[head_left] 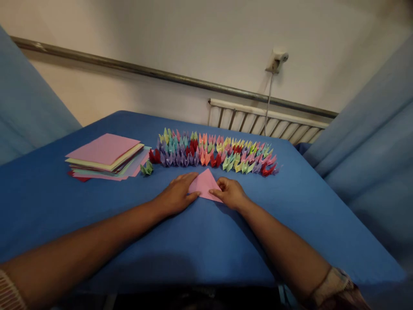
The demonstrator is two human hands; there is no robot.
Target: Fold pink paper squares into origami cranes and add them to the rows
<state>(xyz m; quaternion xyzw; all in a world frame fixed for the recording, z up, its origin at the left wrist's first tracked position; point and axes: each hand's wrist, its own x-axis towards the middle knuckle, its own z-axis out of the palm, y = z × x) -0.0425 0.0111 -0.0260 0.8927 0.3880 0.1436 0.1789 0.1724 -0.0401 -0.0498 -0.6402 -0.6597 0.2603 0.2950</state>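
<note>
Folded pink paper (204, 182) lies on the blue worktop (206, 234), between the two hands, just in front of the rows of paper birds (193, 145). Left hand (177, 194) rests on its left side, fingers extended, grip not closed. Right hand (232, 193) pinches the right corner between thumb and fingers; the fingertips are partly hidden, so contact is hard to judge. Risks: light pressure on the left could let the sheet twist; an uneven pull could skew the crease; a forward slip could topple the nearest birds.
</note>
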